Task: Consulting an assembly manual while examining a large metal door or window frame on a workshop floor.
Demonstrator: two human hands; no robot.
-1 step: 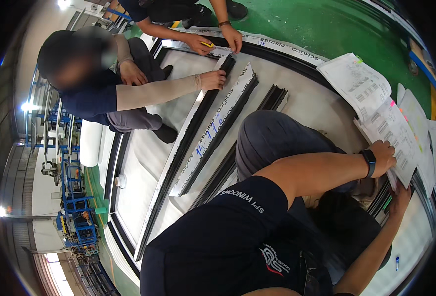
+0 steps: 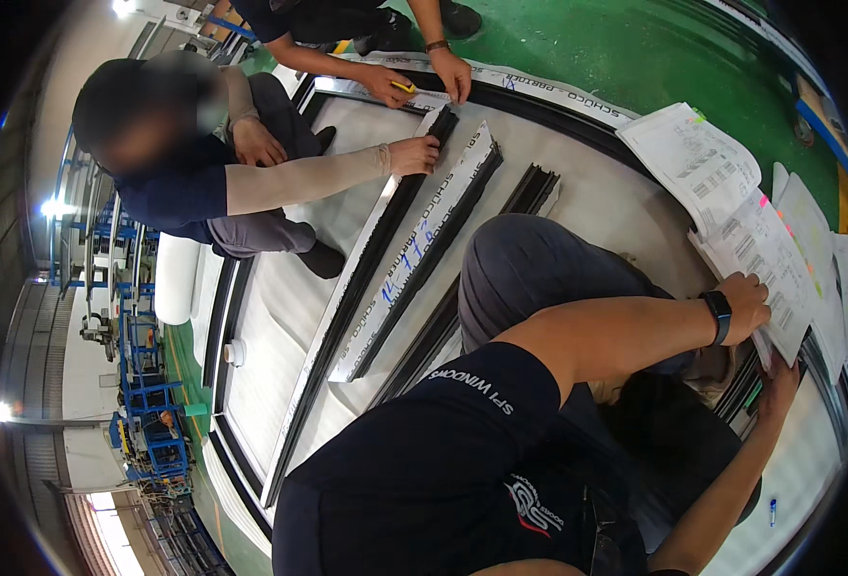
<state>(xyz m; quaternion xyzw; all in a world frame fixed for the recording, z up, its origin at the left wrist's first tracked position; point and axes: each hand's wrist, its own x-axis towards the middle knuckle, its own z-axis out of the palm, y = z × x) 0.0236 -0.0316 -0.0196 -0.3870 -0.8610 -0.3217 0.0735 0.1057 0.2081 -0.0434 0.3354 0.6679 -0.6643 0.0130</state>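
Note:
An open stack of printed papers (image 2: 768, 252), with coloured tabs along its edges, lies at the right. My left hand (image 2: 743, 307), with a dark watch at its wrist, is closed at the near left side of the lower page, its fingers bent over the edge. Just below it, my right hand (image 2: 777, 386) grips the near corner of the sheets. Its thumb is on top and the other fingers are partly hidden beneath. Black profiles (image 2: 743, 389) lie under the papers by my right hand.
Across from me, a crouching co-worker (image 2: 179, 178) holds a long black profile (image 2: 376, 250). Another person's hands (image 2: 414, 82) hold a yellow tool at the frame corner. More profiles (image 2: 424, 250) lie between us. A blue pen (image 2: 773, 512) lies at the lower right.

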